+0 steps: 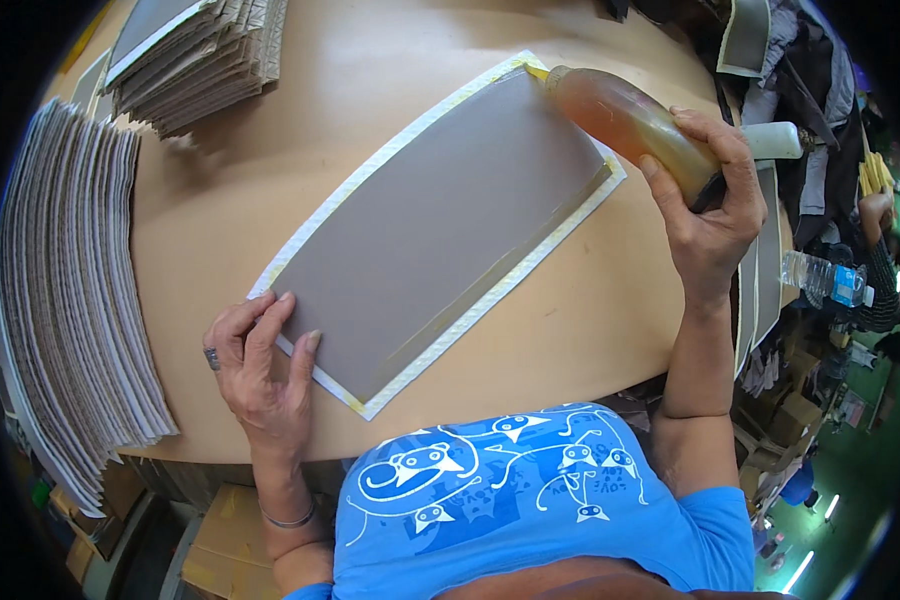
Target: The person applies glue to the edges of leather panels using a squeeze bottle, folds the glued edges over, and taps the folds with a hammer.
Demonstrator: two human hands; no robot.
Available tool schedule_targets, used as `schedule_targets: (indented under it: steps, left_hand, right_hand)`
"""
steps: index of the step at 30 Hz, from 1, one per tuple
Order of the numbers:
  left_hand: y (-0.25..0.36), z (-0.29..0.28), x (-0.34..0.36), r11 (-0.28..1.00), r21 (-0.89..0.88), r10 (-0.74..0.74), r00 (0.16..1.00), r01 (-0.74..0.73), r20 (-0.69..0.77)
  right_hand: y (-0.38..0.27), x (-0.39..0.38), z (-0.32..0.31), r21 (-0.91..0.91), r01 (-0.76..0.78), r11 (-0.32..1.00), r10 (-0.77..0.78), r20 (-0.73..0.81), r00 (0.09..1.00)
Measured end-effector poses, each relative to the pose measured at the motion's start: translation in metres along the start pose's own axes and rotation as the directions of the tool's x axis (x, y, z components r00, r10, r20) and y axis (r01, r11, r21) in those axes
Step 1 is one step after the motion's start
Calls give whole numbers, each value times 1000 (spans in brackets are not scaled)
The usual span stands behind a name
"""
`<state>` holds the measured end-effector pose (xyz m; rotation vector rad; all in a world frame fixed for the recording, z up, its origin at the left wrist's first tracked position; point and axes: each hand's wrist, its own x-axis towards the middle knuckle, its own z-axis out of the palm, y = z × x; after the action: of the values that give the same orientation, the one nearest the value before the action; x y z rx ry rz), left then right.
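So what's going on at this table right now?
A person is running glue along a flat grey panel with a white border, which lies on a tan table. The right hand grips a squeeze bottle of amber glue, its nozzle at the panel's far corner. The left hand presses down the near corner. Stacks of similar panels lie at the left.

I am seeing a matt grey sheet with a rough white border, a translucent plastic bottle, and a smooth tan tabletop.
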<state>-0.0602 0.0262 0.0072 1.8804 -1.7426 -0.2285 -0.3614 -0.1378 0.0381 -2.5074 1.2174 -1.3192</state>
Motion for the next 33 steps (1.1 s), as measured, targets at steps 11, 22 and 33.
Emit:
schedule_targets:
  steps: [11,22,33]
  left_hand:
    - [1,0,-1,1000,14,-10,1000,10,16]
    - [0,-3,-4,1000,8,-6,999,5,40]
    - [1,-1,-9,988,-153,-33,999,27,-42]
  right_hand:
    - [-9,-2,-1,14,43,999,-44,18,999]
    - [-56,-9,16,203,92,975,-117,117,986]
    - [-18,-5,4,-8,-82,997,81,-14,997]
